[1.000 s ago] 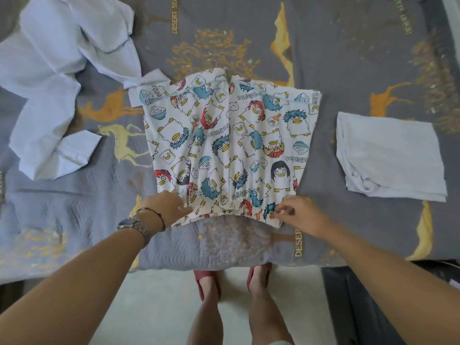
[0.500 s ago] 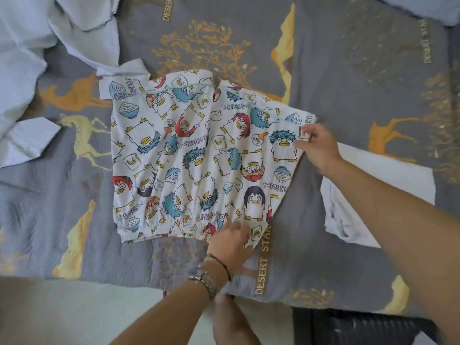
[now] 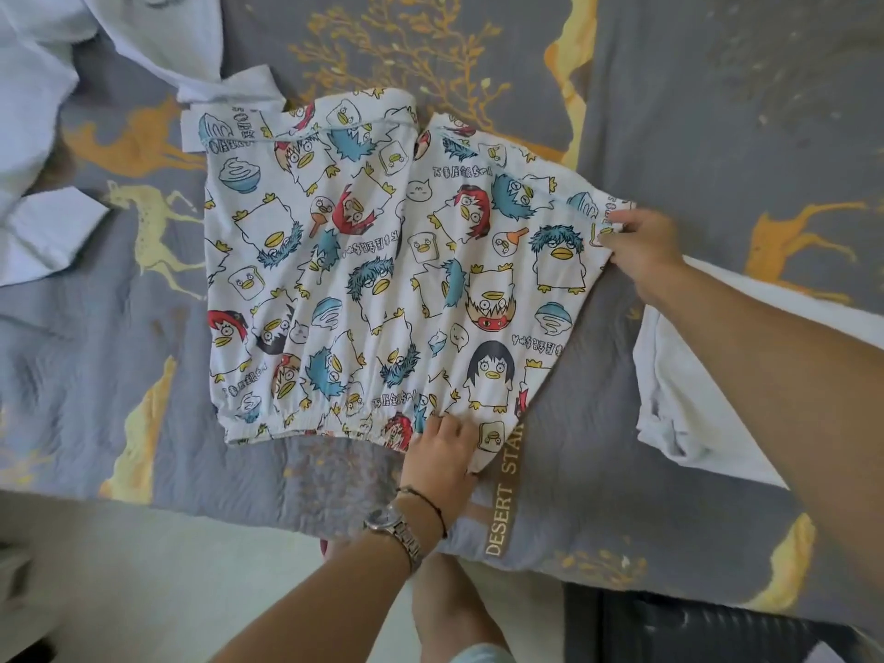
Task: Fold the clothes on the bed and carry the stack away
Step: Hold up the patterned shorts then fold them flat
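One printed shorts [image 3: 382,279], one folded white garment [image 3: 679,399], two hands [image 3: 442,452]

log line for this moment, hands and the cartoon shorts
phase: folding | cartoon-print shorts flat on bed | left hand on waistband right corner | right hand pinches far right hem corner | fold not yet made
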Available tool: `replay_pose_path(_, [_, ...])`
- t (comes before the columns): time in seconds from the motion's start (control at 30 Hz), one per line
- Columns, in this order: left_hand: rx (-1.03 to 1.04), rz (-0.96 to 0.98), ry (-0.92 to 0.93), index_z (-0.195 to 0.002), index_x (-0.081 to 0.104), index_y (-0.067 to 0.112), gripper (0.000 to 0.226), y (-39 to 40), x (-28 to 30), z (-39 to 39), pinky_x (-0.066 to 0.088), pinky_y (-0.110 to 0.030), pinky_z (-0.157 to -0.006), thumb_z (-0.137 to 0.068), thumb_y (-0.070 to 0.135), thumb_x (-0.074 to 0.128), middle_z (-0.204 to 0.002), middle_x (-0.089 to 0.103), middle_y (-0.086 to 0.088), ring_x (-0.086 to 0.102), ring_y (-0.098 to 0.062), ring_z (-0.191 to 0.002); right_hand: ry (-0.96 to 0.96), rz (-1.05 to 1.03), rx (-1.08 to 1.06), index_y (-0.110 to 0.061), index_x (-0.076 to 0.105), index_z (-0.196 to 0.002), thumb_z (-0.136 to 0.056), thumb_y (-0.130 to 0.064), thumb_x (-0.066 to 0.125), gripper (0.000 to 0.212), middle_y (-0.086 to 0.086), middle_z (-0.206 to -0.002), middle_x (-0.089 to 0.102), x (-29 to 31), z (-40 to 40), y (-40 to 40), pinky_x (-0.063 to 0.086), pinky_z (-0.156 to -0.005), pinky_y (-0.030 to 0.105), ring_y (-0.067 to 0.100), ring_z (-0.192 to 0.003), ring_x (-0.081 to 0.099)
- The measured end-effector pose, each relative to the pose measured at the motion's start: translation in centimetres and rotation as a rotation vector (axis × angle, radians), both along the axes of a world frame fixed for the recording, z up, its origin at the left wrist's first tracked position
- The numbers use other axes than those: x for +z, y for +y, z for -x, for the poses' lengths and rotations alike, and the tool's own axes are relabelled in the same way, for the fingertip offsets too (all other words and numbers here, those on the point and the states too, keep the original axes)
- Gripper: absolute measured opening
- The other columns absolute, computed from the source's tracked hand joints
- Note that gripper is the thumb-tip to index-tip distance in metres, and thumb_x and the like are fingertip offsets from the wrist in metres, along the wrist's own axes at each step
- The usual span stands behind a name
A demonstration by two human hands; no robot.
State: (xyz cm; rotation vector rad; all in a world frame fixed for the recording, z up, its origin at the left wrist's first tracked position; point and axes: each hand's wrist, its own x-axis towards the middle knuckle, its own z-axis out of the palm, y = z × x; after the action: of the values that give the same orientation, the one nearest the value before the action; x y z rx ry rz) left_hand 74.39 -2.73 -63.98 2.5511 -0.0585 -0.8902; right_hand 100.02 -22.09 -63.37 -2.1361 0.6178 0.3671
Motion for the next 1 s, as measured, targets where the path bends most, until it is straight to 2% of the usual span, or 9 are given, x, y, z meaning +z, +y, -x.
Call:
replay_pose_path(0.13, [0.101, 0.081, -0.048, -0.109, 0.052, 0.013, 0.023, 0.6, 0.5, 0.3, 0.048, -0.028, -0.086, -0.087, 0.017, 0.049, -0.110, 0.053, -0.001, 0.045, -0.018, -0.106, -0.087, 0.093, 0.040, -0.008, 0.065, -0.111, -0.079, -0.001, 0.066, 0.033, 0.011, -0.103, 0.063, 1.4, -0.3, -0.1, 0.049, -0.068, 0.023, 0.019, -0.084, 0.058])
replay_pose_path(0.27, [0.253, 0.173, -0.112, -0.091, 0.060, 0.009, 0.013, 1.6, 2.0, 0.8, 0.049, -0.032, -0.074, -0.085, 0.015, 0.049, -0.089, 0.058, 0.000, 0.048, -0.016, -0.086, -0.126, 0.126, 0.048, -0.010, 0.063, -0.112, -0.079, -0.002, 0.068, 0.035, 0.008, -0.099, 0.058, 3.8, -0.4, 0.5, 0.056, -0.080, 0.036, 0.024, -0.088, 0.061])
replay_pose_path(0.37, [0.418, 0.220, -0.190, -0.088, 0.062, 0.011, 0.008, 3.5, 3.6, 1.6, 0.042, -0.026, -0.062, -0.086, 0.015, 0.055, -0.077, 0.059, 0.000, 0.050, -0.014, -0.073, -0.189, 0.251, 0.118, -0.011, 0.062, -0.113, -0.077, -0.004, 0.067, 0.037, 0.015, -0.118, 0.055, 6.3, -0.4, 1.7, 0.048, -0.092, 0.033, 0.028, -0.103, 0.058])
replay_pose_path(0.43, [0.494, 0.229, -0.227, -0.089, 0.062, 0.014, 0.007, 5.4, 4.8, 1.8, 0.039, -0.024, -0.059, -0.088, 0.019, 0.058, -0.073, 0.059, 0.001, 0.051, -0.013, -0.066, -0.233, 0.311, 0.174, -0.010, 0.062, -0.114, -0.076, -0.001, 0.063, 0.039, 0.016, -0.123, 0.052, 8.3, -0.7, 3.2, 0.042, -0.094, 0.029, 0.030, -0.108, 0.055])
replay_pose_path(0.57, [0.593, 0.287, -0.230, -0.091, 0.063, 0.015, 0.008, 9.6, 6.8, 1.6, 0.052, -0.030, -0.068, -0.089, 0.022, 0.059, -0.074, 0.062, 0.002, 0.060, -0.018, -0.069, -0.318, 0.331, 0.259, -0.009, 0.064, -0.114, -0.078, 0.001, 0.057, 0.038, 0.013, -0.119, 0.053, 11.9, -1.6, 8.1, 0.041, -0.094, 0.030, 0.031, -0.109, 0.055])
replay_pose_path(0.7, [0.694, 0.315, -0.273, -0.078, 0.054, 0.021, 0.012, 14.0, 7.9, 1.6, 0.042, -0.019, -0.060, -0.088, 0.023, 0.061, -0.066, 0.056, 0.003, 0.052, -0.007, -0.061, -0.394, 0.311, 0.361, -0.007, 0.062, -0.116, -0.079, 0.004, 0.055, 0.038, 0.017, -0.127, 0.050, 14.5, -2.4, 14.4, 0.037, -0.097, 0.027, 0.030, -0.115, 0.052])
replay_pose_path(0.77, [0.735, 0.311, -0.296, -0.077, 0.054, 0.017, 0.014, 16.3, 8.0, 1.6, 0.038, -0.012, -0.058, -0.087, 0.021, 0.063, -0.066, 0.055, 0.002, 0.050, -0.004, -0.060, -0.418, 0.336, 0.400, -0.008, 0.061, -0.117, -0.081, 0.003, 0.055, 0.038, 0.016, -0.127, 0.050, 15.2, -2.5, 17.8, 0.037, -0.097, 0.028, 0.029, -0.116, 0.051])
replay_pose_path(0.9, [0.844, 0.316, -0.302, -0.075, 0.053, 0.018, 0.016, 21.2, 7.0, 1.5, 0.037, -0.008, -0.054, -0.085, 0.018, 0.065, -0.061, 0.051, 0.014, 0.047, 0.004, -0.058, -0.433, 0.333, 0.464, -0.008, 0.060, -0.119, -0.084, 0.005, 0.053, 0.038, 0.011, -0.129, 0.049, 14.9, -2.9, 24.5, 0.039, -0.096, 0.028, 0.027, -0.115, 0.051])
replay_pose_path(1.0, [0.923, 0.291, -0.226, -0.075, 0.055, 0.010, 0.018, 24.5, 5.2, 1.6, 0.038, -0.015, -0.056, -0.085, 0.020, 0.065, -0.063, 0.056, 0.001, 0.051, -0.011, -0.061, -0.419, 0.344, 0.523, -0.007, 0.060, -0.118, -0.084, 0.006, 0.052, 0.037, 0.011, -0.132, 0.049, 13.5, -3.3, 29.2, 0.036, -0.096, 0.023, 0.026, -0.118, 0.049])
